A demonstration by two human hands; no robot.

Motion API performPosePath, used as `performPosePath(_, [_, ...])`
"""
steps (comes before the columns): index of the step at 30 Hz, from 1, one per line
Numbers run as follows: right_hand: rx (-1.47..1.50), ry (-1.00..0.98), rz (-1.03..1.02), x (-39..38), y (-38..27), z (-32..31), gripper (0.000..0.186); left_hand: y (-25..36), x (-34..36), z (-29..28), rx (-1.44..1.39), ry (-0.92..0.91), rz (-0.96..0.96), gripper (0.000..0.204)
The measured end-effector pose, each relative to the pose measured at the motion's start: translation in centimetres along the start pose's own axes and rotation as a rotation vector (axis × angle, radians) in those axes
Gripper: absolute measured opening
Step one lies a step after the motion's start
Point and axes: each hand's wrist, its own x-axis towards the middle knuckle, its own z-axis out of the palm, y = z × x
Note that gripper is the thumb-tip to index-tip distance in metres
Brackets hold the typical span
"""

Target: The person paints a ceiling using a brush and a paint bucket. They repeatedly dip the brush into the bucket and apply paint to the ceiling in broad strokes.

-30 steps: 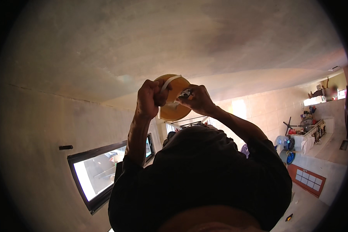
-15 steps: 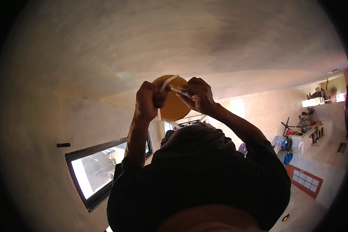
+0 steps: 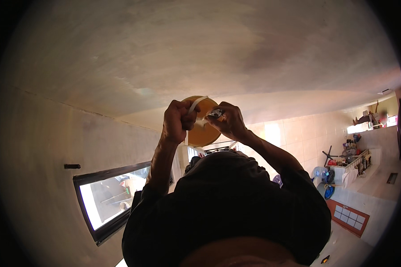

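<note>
A white handle [image 3: 193, 106] is gripped in the closed left hand [image 3: 176, 121], and the yellow bucket [image 3: 204, 136] is held by it in front of the body. A small tool [image 3: 216, 113] (too blurred to identify) is pinched in the right hand [image 3: 231, 122] over the bucket's mouth. A black-framed window [image 3: 106, 200] is seen leftward.

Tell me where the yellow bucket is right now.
In the head view, the yellow bucket is just above the picture's centre, between the left hand, closed on its white handle, and the right hand.
</note>
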Motion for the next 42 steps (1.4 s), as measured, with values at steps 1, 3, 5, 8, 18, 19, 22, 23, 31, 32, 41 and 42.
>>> performPosePath(1, [0.039, -0.027, 0.04, -0.1, 0.0, 0.2, 0.02, 0.1, 0.0, 0.2, 0.001, 0.012, 0.003, 0.042])
performPosePath(3, [0.119, -0.084, 0.123, -0.6, 0.2, 0.9, 0.02, 0.1, -0.3, 0.7, 0.002, 0.037, 0.009, 0.04])
performPosePath(5, [0.169, -0.092, 0.168, -0.8, 0.2, 1.0, 0.02, 0.0, -0.3, 0.8, 0.009, 0.02, 0.044, 0.041])
performPosePath(8, [0.185, -0.046, 0.074, -1.0, 0.7, 0.7, 0.022, -0.2, -0.3, 1.2, 0.004, 0.037, 0.054, 0.042])
performPosePath(18, [-0.327, 0.189, -0.474, 0.2, 0.3, -1.0, 0.026, -0.7, -1.2, 1.3, -0.064, 0.057, 0.017, 0.041])
performPosePath(19, [-0.356, 0.197, -0.494, 0.2, 0.2, -1.0, 0.026, -0.7, -1.2, 1.1, -0.056, 0.046, 0.024, 0.041])
performPosePath(22, [-0.355, 0.233, -0.407, -0.3, -0.2, -0.5, 0.025, -1.0, -1.3, 0.5, -0.038, 0.026, 0.052, 0.041])
performPosePath(23, [-0.354, 0.244, -0.376, -0.3, -0.2, -0.4, 0.024, -1.1, -1.3, 0.4, -0.032, 0.027, 0.067, 0.04])
performPosePath(31, [0.048, -0.051, 0.109, -1.1, 0.4, 0.8, 0.021, -0.5, -0.3, 0.6, -0.012, 0.04, 0.027, 0.034])
performPosePath(32, [0.069, -0.109, 0.169, -1.3, 0.3, 0.9, 0.022, -0.7, -0.3, 0.6, -0.028, 0.049, 0.026, 0.034])
performPosePath(41, [-0.09, 0.23, -0.302, -0.1, 1.2, 0.8, 0.026, -0.8, -1.2, 1.3, -0.011, 0.062, 0.044, 0.036])
performPosePath(42, [-0.151, 0.314, -0.463, 0.4, 1.7, 0.8, 0.027, -0.9, -1.1, 1.1, -0.018, 0.071, 0.033, 0.035])
